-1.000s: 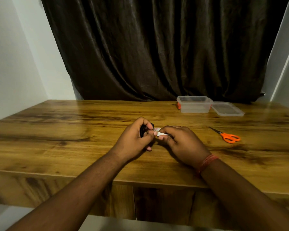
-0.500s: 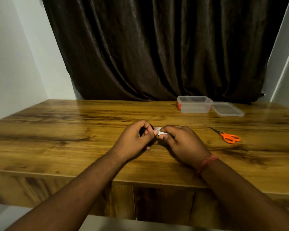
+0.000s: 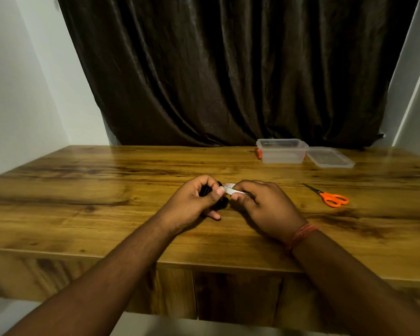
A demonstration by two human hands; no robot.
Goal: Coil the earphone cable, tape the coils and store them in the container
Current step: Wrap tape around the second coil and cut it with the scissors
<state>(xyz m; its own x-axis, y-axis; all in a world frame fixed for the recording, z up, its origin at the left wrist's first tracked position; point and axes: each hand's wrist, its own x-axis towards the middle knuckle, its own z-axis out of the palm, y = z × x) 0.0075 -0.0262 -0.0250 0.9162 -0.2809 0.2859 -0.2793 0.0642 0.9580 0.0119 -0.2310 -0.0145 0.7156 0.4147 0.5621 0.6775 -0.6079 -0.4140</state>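
Wooden table [image 3: 83, 190]: clear container [image 3: 281, 152], lid [image 3: 330, 157] beside it, orange scissors [image 3: 331, 197] nearer.

Dark curtain [image 3: 228, 69], white walls [image 3: 22, 93], wooden table [image 3: 107, 190].

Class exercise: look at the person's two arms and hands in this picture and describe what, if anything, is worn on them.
Both forearms are bare, with no sleeves in view. The right hand has a band of reddish-orange thread wound several times round its wrist. The left hand and its wrist carry nothing. No rings, watch or gloves show.
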